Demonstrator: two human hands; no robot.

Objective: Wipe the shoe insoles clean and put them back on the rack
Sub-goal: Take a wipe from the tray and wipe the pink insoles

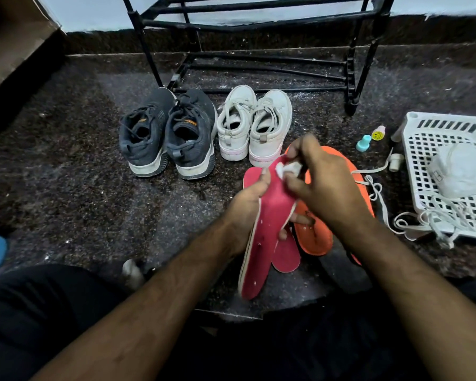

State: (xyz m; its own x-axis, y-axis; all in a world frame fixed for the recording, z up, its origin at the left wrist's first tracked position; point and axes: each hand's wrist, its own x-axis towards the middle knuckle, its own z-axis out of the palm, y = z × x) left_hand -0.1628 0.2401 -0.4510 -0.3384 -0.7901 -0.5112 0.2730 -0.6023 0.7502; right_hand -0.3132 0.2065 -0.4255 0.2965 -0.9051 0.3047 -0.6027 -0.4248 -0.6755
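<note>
Left hand (248, 207) gripping pink insole (261, 243) from below; right hand (324, 188) pinching white wipe (287, 169) against toe end. Suggest firm strokes heelward, bracing underneath.

The rack (259, 45) stands at the back of the floor (66, 174), against the wall. Just before it sit two pairs of shoes side by side: the laced trainers (168, 133) on the left, the high-top pair (254, 125) on the right. Before the high-tops and slightly right, the left hand (248, 207) holds one insole (264, 237) tilted above the floor, and the right hand (322, 185) presses a wipe (287, 169) on its upper end. More insoles (313, 237) lie on the floor beneath and behind it. To the right stands a basket (451, 166) with loose laces (379, 193) trailing from it; two small bottles (370, 138) lie between the basket and the high-tops.
</note>
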